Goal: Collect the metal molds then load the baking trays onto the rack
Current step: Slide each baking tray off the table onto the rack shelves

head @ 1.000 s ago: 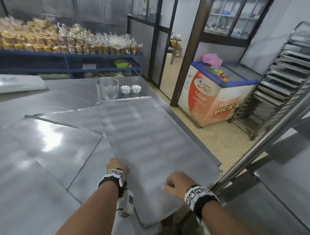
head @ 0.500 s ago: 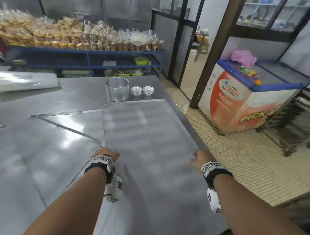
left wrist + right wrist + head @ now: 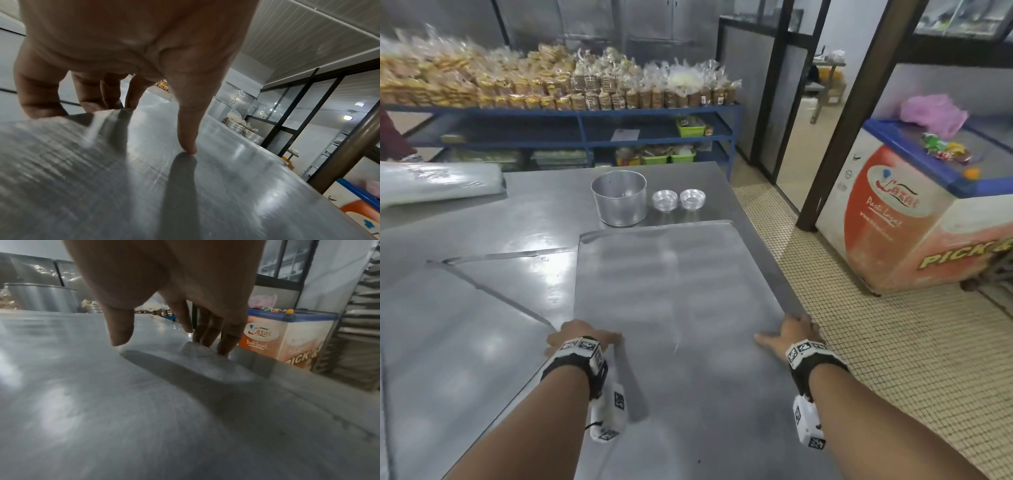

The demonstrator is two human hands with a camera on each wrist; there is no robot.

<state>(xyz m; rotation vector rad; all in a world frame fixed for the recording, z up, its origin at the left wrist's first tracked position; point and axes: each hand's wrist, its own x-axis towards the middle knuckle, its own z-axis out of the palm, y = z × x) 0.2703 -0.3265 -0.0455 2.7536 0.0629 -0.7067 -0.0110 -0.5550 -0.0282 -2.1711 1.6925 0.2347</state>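
A large flat baking tray [image 3: 674,291] lies on the steel table [image 3: 544,209], along its right side. My left hand [image 3: 578,337] grips the tray's left edge: the fingers [image 3: 37,97] curl over the rim and the thumb [image 3: 185,123] presses on top. My right hand [image 3: 791,332] holds the right edge, with its fingers [image 3: 228,340] down over the rim and its thumb [image 3: 121,331] just over the sheet. A round metal tin [image 3: 619,198] and two stacks of small metal molds [image 3: 664,200] [image 3: 692,198] stand beyond the tray's far end.
More flat trays [image 3: 448,342] [image 3: 524,270] overlap on the table to the left. A plastic-wrapped bundle [image 3: 431,181] lies at the far left. A chest freezer [image 3: 911,222] stands to the right across the tiled floor [image 3: 876,342]. The tray rack [image 3: 359,337] shows at the right.
My hands have spread apart from the tray's near end to its left and right edges. The head view has swung left, away from the rack.
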